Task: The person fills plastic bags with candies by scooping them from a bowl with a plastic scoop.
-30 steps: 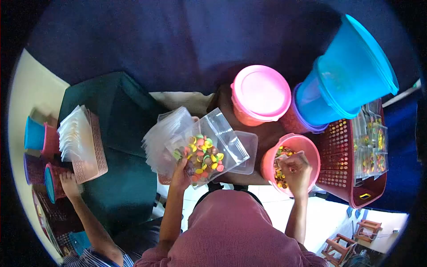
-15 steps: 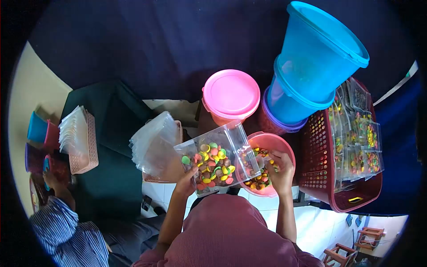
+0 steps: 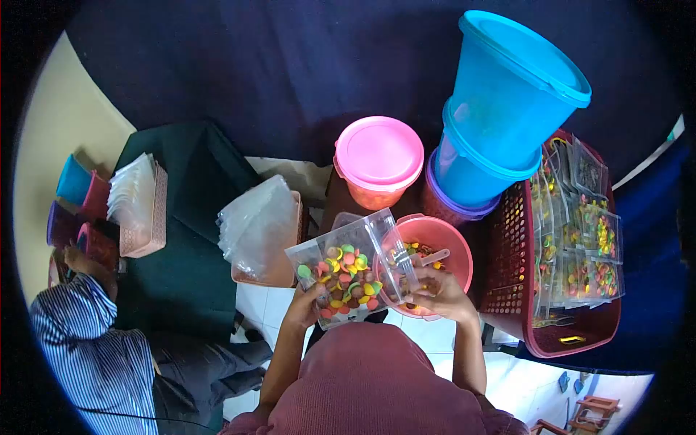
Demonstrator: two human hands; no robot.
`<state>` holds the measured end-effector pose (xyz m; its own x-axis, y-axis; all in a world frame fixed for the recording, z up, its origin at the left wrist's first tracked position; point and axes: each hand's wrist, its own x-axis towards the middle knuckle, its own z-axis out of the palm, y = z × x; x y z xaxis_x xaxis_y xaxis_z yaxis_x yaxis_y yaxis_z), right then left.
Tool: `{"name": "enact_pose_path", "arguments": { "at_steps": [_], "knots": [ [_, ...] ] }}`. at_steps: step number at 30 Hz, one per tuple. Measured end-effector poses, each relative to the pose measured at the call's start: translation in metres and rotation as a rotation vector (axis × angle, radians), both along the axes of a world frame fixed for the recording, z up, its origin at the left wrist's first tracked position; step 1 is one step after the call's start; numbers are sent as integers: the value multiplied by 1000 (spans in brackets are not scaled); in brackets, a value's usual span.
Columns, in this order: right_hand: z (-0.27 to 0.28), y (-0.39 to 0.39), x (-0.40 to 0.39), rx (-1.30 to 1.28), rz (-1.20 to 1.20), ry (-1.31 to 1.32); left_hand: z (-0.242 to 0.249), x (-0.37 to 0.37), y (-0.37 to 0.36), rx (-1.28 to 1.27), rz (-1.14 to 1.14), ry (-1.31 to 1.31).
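Left hand pinches the lower corner of a clear zip bag holding colourful candies, bag tilted with its open mouth toward the right hand. Right hand sits at the near rim of a pink bowl of the same candies (white scoop just above its fingers). Beyond the left hand: stack of empty bags; right of the right hand: red basket of filled packets.

**Clear bag of candies at the pink bowl**

You have a clear plastic bag, partly filled with round candies in pink, yellow, green and brown. It tilts, mouth open toward the pink bowl, whose rim it overlaps. The bowl holds more such candies and a pale scoop.
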<state>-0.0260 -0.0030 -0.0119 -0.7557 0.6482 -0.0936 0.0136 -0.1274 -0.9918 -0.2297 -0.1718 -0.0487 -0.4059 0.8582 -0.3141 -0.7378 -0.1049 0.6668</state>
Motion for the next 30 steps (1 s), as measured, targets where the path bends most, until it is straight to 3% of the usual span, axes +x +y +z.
{"name": "enact_pose_path", "arguments": {
  "at_steps": [1,3,6,10,17,22,24,25,28,30],
  "knots": [
    [1,-2,-2,-50,151,18,-1,-2,0,56,-21,27],
    [11,-10,-4,-110,207,35,-7,-10,-4,70,-90,23],
    [33,-28,-15,220,73,-136,3,-14,-8,144,-71,116],
    [48,-52,-34,415,48,-89,0,-28,-31,170,-38,110],
    [60,-102,-60,397,-58,-111,7,-48,-71,268,-7,179],
    [55,-125,-63,441,-104,-152,-3,-64,-96,184,-72,282],
    [50,-124,-57,426,118,-200,0,-69,-104,184,-136,233],
    [50,-128,-59,424,106,-202,0,-71,-108,175,-192,182],
    [44,-142,-63,179,5,-79,-6,-68,-112,113,-159,248],
    [44,-150,-65,178,-25,-142,-2,-70,-118,68,-194,317]
  ]
}}
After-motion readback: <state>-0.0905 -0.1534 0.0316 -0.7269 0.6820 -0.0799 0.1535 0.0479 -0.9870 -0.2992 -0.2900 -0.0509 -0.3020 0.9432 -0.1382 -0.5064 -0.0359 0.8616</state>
